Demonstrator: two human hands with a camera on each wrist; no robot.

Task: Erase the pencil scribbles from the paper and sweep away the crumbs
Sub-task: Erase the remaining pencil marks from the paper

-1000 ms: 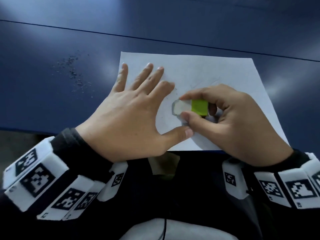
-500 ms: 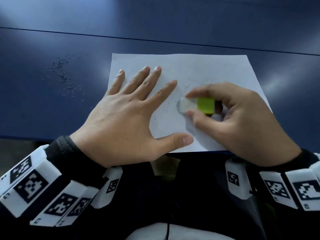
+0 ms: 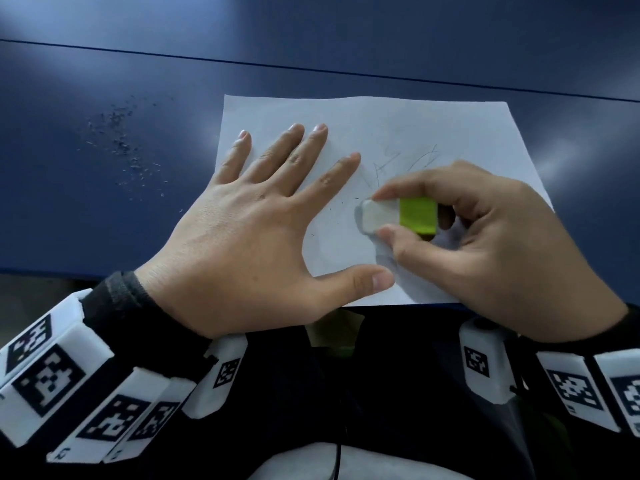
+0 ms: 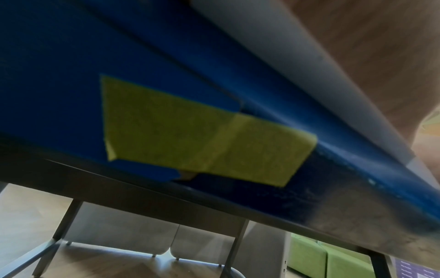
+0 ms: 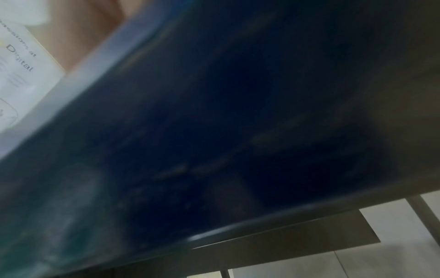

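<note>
A white paper [image 3: 433,123] lies on the dark blue table [image 3: 104,220] near its front edge. Faint pencil scribbles [image 3: 405,161] show just past my right hand. My left hand [image 3: 277,209] lies flat on the paper's left half, fingers spread and straight. My right hand [image 3: 485,244] pinches a white eraser in a green sleeve [image 3: 398,216] between thumb and forefinger, its white tip down on the paper near my left forefinger. Both wrist views look under the table edge, and no fingers show in them.
Dark eraser crumbs [image 3: 121,143] are scattered on the table left of the paper. A few specks [image 3: 329,209] lie on the paper beside the eraser. A seam [image 3: 311,69] crosses the table beyond the paper. Yellow tape [image 4: 202,141] sticks to the table's underside.
The eraser and my right hand have shifted a little right and away along the paper, uncovering more scribbles. My left hand stays pressed flat, its fingers spread wider.
</note>
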